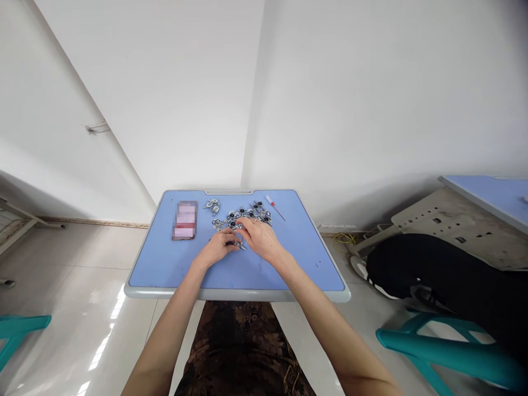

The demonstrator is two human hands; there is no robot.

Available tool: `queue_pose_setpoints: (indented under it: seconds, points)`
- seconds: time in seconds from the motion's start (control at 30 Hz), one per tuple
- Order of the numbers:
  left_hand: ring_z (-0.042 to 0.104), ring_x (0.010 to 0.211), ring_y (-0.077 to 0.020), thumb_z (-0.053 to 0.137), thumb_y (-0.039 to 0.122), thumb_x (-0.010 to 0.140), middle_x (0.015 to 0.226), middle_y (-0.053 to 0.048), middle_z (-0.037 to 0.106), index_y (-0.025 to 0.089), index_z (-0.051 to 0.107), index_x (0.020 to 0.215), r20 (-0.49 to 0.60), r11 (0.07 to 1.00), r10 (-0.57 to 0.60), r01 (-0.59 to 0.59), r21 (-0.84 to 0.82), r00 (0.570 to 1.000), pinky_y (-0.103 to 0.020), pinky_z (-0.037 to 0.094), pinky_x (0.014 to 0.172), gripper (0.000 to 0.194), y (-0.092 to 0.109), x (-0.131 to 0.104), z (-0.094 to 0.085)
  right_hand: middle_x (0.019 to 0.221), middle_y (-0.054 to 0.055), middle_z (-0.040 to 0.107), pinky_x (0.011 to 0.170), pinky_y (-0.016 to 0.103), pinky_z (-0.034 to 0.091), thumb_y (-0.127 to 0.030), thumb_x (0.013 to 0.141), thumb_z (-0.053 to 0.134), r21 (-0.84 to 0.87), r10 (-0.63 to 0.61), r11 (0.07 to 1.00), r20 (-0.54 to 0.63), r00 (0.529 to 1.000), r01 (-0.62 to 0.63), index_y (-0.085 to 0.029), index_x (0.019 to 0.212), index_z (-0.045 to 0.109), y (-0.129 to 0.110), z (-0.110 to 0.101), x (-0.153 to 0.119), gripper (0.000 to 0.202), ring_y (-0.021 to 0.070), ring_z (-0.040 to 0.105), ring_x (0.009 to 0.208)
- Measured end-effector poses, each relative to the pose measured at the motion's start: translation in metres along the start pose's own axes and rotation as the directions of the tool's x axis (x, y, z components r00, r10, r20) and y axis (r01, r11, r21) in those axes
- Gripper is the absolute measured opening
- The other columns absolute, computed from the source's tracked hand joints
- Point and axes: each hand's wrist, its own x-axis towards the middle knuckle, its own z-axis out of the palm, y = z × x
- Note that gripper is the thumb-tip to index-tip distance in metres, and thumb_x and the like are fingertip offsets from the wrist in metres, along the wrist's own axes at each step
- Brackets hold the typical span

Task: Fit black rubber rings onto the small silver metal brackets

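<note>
My left hand is low over the blue desk, its fingers closed round a small metal part whose pin sticks out to the right. My right hand is just beside it, thumb and fingers bent together above that part; what lies between its fingertips is hidden. Just beyond both hands spreads a pile of small silvery metal parts with black round pieces. Farther left on the desk is a smaller group of plain metal parts.
A phone with a lit, blurred screen lies on the left of the desk. At the back right rests a screwdriver with a clear and red handle. A seated person's dark-clothed leg and a teal stool are on the right.
</note>
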Motion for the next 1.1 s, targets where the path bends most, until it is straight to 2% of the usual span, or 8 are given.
queue_pose_setpoints:
  seconds: [0.2, 0.4, 0.6, 0.73, 0.83, 0.93, 1.0, 1.1]
  points:
    - [0.059, 0.09, -0.0201, 0.066, 0.018, 0.078, 0.1, -0.007, 0.061, 0.018, 0.071, 0.094, 0.002, 1.0, -0.003, 0.003, 0.01, 1.0, -0.037, 0.047, 0.087, 0.017, 0.0003, 0.0001, -0.0005, 0.106, 0.012, 0.064, 0.079, 0.037, 0.049, -0.014, 0.093, 0.036, 0.138, -0.114, 0.983, -0.062, 0.992, 0.121, -0.018, 0.118, 0.053, 0.0062, -0.0012, -0.0043, 0.031, 0.0229, 0.06, 0.095]
    - [0.059, 0.091, -0.0199, 0.068, 0.017, 0.077, 0.1, -0.007, 0.06, 0.019, 0.071, 0.094, -0.007, 1.0, 0.001, -0.001, 0.022, 1.0, -0.036, 0.046, 0.088, 0.018, -0.0012, 0.0005, 0.0005, 0.094, 0.01, 0.066, 0.072, 0.035, 0.048, -0.024, 0.093, 0.045, 0.022, 0.0, 1.0, -0.151, 0.989, 0.003, -0.019, 0.103, 0.06, 0.0044, 0.0043, -0.0051, 0.019, 0.0246, 0.061, 0.088]
    - [0.059, 0.091, -0.0199, 0.068, 0.018, 0.077, 0.099, -0.007, 0.06, 0.018, 0.071, 0.095, -0.014, 1.0, 0.022, -0.022, 0.02, 1.0, -0.036, 0.047, 0.087, 0.018, -0.0009, 0.0001, 0.0003, 0.101, 0.009, 0.064, 0.075, 0.034, 0.047, -0.015, 0.094, 0.039, 0.123, -0.085, 0.987, -0.107, 0.991, 0.098, -0.019, 0.112, 0.056, 0.0017, 0.0009, -0.0073, 0.026, 0.022, 0.059, 0.092]
    - [0.059, 0.093, -0.021, 0.068, 0.017, 0.077, 0.101, -0.008, 0.06, 0.017, 0.071, 0.095, -0.014, 1.0, 0.022, -0.022, 0.006, 1.0, -0.038, 0.046, 0.09, 0.019, -0.0002, 0.0001, 0.0001, 0.092, 0.01, 0.065, 0.074, 0.037, 0.046, -0.022, 0.094, 0.043, 0.024, -0.026, 0.999, -0.128, 0.991, 0.029, -0.018, 0.099, 0.061, -0.0006, 0.0032, -0.0074, 0.019, 0.0254, 0.059, 0.089]
    - [0.059, 0.093, -0.0213, 0.068, 0.017, 0.077, 0.102, -0.009, 0.06, 0.017, 0.071, 0.096, -0.011, 1.0, 0.028, -0.028, -0.004, 1.0, -0.038, 0.046, 0.09, 0.019, 0.0004, 0.0002, -0.0001, 0.101, 0.013, 0.064, 0.071, 0.036, 0.047, -0.022, 0.094, 0.042, -0.03, -0.018, 0.999, -0.088, 0.996, 0.015, -0.014, 0.113, 0.057, -0.0024, 0.0015, -0.0068, 0.026, 0.0263, 0.059, 0.09]
    - [0.06, 0.09, -0.0205, 0.068, 0.018, 0.077, 0.099, -0.008, 0.06, 0.017, 0.072, 0.094, -0.014, 0.999, 0.032, -0.032, 0.004, 0.999, -0.037, 0.047, 0.087, 0.018, -0.0007, 0.0003, 0.0, 0.107, 0.012, 0.064, 0.072, 0.034, 0.047, -0.015, 0.094, 0.038, 0.006, -0.067, 0.998, -0.056, 0.996, 0.068, -0.015, 0.125, 0.049, -0.0018, -0.0004, -0.0062, 0.033, 0.0233, 0.06, 0.093]
    - [0.06, 0.09, -0.0201, 0.068, 0.018, 0.077, 0.098, -0.008, 0.06, 0.017, 0.072, 0.094, -0.016, 0.999, 0.032, -0.032, 0.012, 0.999, -0.036, 0.047, 0.086, 0.018, -0.0025, 0.0004, 0.0006, 0.103, 0.009, 0.066, 0.074, 0.032, 0.046, -0.013, 0.093, 0.04, 0.001, -0.073, 0.997, -0.081, 0.994, 0.073, -0.017, 0.119, 0.053, -0.0012, 0.0013, -0.0056, 0.03, 0.0223, 0.06, 0.093]
    - [0.059, 0.091, -0.0203, 0.067, 0.017, 0.077, 0.099, -0.007, 0.06, 0.018, 0.071, 0.095, -0.013, 1.0, 0.025, -0.025, 0.016, 1.0, -0.036, 0.047, 0.088, 0.018, -0.0049, 0.0004, 0.0015, 0.093, 0.007, 0.069, 0.071, 0.029, 0.044, -0.02, 0.092, 0.048, -0.081, -0.011, 0.997, -0.153, 0.988, -0.001, -0.018, 0.102, 0.061, -0.0025, 0.0073, -0.0046, 0.017, 0.0216, 0.061, 0.087]
